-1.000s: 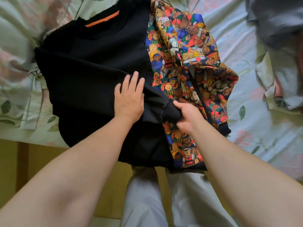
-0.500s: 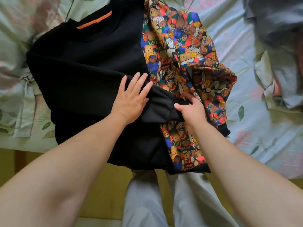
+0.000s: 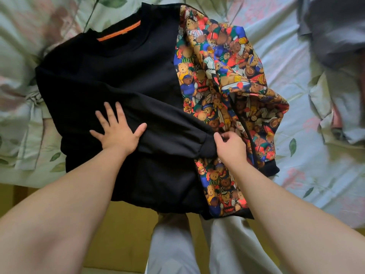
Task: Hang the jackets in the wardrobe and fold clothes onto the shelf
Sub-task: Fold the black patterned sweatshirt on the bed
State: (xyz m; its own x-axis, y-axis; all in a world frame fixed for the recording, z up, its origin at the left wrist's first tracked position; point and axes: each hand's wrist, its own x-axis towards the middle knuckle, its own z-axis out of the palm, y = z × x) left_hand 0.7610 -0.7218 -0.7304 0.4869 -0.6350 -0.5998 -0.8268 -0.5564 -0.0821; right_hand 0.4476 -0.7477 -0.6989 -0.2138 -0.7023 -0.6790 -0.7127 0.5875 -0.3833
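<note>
The half-black, half-bear-print sweatshirt (image 3: 122,72) lies flat at the bed's (image 3: 296,76) near edge, left hand (image 3: 118,133) spread open pressing its crossed sleeve (image 3: 173,131), right hand (image 3: 231,147) pinching the cuff (image 3: 207,145), which I'd say wants pulling taut and straight before smoothing.

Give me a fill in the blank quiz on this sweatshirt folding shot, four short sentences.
The left hand rests flat on the black ____ folded across the sweatshirt.
The right hand pinches that part's ____.
The sweatshirt's colourful panel shows teddy ____.
The neck strip is ____.
Missing: sleeve; cuff; bears; orange.
</note>
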